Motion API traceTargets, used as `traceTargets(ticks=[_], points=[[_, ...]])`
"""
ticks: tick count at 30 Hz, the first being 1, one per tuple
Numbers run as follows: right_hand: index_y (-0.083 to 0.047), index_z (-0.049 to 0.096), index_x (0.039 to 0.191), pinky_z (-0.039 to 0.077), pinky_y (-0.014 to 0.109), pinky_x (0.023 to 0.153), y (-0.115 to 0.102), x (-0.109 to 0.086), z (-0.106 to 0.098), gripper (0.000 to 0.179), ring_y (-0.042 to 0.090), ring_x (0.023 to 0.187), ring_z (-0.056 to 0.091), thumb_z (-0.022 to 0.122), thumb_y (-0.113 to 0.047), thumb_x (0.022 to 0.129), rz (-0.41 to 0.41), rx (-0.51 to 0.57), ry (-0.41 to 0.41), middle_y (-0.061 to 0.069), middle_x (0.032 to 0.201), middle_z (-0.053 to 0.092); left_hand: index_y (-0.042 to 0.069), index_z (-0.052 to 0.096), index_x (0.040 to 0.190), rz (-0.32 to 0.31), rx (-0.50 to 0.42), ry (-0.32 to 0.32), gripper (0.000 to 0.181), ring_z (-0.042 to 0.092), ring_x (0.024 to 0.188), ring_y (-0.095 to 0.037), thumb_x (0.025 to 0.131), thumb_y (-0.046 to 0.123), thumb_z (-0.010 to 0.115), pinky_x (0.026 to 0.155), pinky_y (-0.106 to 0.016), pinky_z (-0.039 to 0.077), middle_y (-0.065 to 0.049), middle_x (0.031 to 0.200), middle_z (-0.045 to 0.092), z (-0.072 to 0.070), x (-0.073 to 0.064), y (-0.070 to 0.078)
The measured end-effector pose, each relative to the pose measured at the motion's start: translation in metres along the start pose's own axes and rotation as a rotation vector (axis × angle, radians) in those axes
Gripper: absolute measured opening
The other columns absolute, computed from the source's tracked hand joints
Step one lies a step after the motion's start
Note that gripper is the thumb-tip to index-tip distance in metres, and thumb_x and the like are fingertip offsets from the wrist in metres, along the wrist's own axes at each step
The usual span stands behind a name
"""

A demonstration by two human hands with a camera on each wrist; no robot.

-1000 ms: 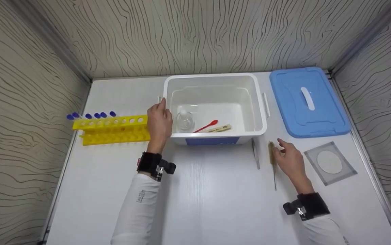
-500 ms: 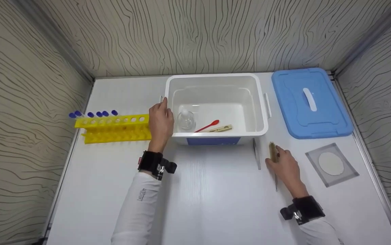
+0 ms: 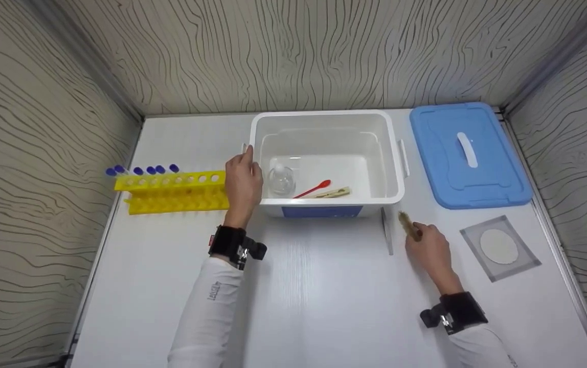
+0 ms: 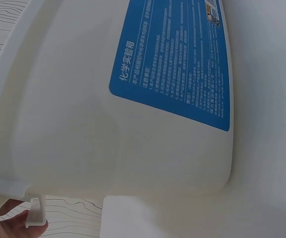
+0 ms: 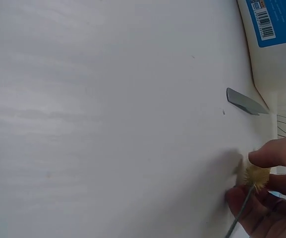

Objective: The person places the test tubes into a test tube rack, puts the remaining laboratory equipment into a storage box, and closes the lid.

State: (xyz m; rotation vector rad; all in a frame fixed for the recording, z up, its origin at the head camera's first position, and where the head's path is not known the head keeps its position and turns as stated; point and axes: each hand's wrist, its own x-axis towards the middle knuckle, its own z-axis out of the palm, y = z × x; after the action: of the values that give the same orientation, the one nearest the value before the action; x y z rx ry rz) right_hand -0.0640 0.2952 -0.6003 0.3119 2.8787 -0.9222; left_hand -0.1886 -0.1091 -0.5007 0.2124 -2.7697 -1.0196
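My right hand (image 3: 429,250) holds a test tube brush (image 3: 407,224) by its bristled part, the tip pointing away toward the box. In the right wrist view, thumb and fingers close around the tan bristles (image 5: 257,177), and the thin wire stem trails down-left. At the left end of a white plastic box (image 3: 324,201), my left hand (image 3: 244,186) grips the rim by the handle. In the left wrist view, fingertips (image 4: 24,225) show behind the white handle clip (image 4: 36,213). Tweezers (image 3: 387,232) lie between box and brush.
Inside the box are a clear round glass vessel (image 3: 281,181), a red spoon (image 3: 314,189) and a wooden test tube clamp (image 3: 334,193). A yellow rack (image 3: 176,202) with several blue-capped tubes stands left. At right lie a blue lid (image 3: 470,158) and a wire gauze (image 3: 499,246).
My right hand has closed on the brush and picked it up, tilting its tip to the left. The left hand stays at the box's left end.
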Motion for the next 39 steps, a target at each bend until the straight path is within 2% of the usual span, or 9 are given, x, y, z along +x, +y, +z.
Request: traceTargets(ticks=[9, 17, 21, 24, 27, 32, 39], points=[[0.011, 0.06, 0.127, 0.052, 0.056, 0.08, -0.003, 0.005, -0.012, 0.041, 0.046, 0.093, 0.063, 0.055, -0.011, 0.092, -0.019, 0.035, 0.071, 0.033, 0.105, 0.062, 0.012, 0.052, 0.145, 0.004, -0.004, 0.011, 0.045, 0.054, 0.128, -0.034, 0.1, 0.014, 0.052, 0.11, -0.046, 0.046, -0.018, 0.132, 0.062, 0.001, -0.001, 0.001], [0.009, 0.064, 0.123, 0.054, 0.051, 0.076, -0.012, 0.007, -0.027, 0.037, 0.043, 0.089, 0.067, 0.057, -0.008, 0.092, -0.09, 0.055, 0.205, 0.03, 0.102, 0.065, 0.013, 0.052, 0.145, 0.001, 0.0, 0.008, 0.045, 0.053, 0.129, -0.034, 0.1, 0.015, 0.051, 0.109, -0.046, 0.047, -0.017, 0.133, 0.062, 0.001, -0.002, 0.0], [0.008, 0.065, 0.122, 0.054, 0.034, 0.07, -0.02, 0.008, -0.038, 0.035, 0.043, 0.091, 0.068, 0.06, -0.008, 0.092, -0.101, 0.076, 0.249, 0.03, 0.105, 0.066, 0.013, 0.051, 0.145, -0.013, -0.002, 0.006, 0.045, 0.054, 0.129, -0.033, 0.1, 0.016, 0.052, 0.11, -0.045, 0.046, -0.016, 0.134, 0.062, 0.0, -0.001, 0.0], [0.008, 0.066, 0.121, 0.046, 0.016, 0.065, -0.024, 0.009, -0.046, 0.034, 0.042, 0.092, 0.069, 0.063, -0.009, 0.092, -0.104, 0.093, 0.271, 0.029, 0.106, 0.067, 0.013, 0.052, 0.145, -0.015, -0.012, 0.006, 0.045, 0.054, 0.128, -0.033, 0.1, 0.015, 0.052, 0.11, -0.045, 0.046, -0.017, 0.133, 0.062, 0.0, -0.001, 0.001], [0.007, 0.066, 0.12, 0.037, 0.004, 0.062, -0.027, 0.011, -0.052, 0.033, 0.042, 0.091, 0.069, 0.065, -0.01, 0.092, -0.125, 0.112, 0.303, 0.029, 0.105, 0.068, 0.013, 0.051, 0.145, -0.017, -0.016, 0.004, 0.045, 0.053, 0.128, -0.033, 0.1, 0.015, 0.053, 0.111, -0.045, 0.045, -0.016, 0.132, 0.062, 0.0, -0.002, 0.001], [0.006, 0.068, 0.119, 0.031, -0.002, 0.065, -0.036, 0.011, -0.06, 0.031, 0.04, 0.088, 0.069, 0.066, -0.01, 0.093, -0.154, 0.133, 0.355, 0.027, 0.104, 0.069, 0.011, 0.052, 0.145, -0.007, -0.024, 0.002, 0.045, 0.053, 0.129, -0.034, 0.1, 0.015, 0.053, 0.111, -0.046, 0.045, -0.017, 0.133, 0.062, 0.001, -0.002, 0.001], [0.006, 0.068, 0.119, 0.033, -0.006, 0.07, -0.057, 0.01, -0.075, 0.031, 0.041, 0.088, 0.068, 0.066, -0.01, 0.093, -0.195, 0.18, 0.394, 0.025, 0.105, 0.069, 0.012, 0.052, 0.144, -0.006, -0.014, 0.002, 0.045, 0.054, 0.128, -0.034, 0.1, 0.015, 0.052, 0.11, -0.046, 0.046, -0.017, 0.133, 0.062, 0.0, -0.001, 0.0]])
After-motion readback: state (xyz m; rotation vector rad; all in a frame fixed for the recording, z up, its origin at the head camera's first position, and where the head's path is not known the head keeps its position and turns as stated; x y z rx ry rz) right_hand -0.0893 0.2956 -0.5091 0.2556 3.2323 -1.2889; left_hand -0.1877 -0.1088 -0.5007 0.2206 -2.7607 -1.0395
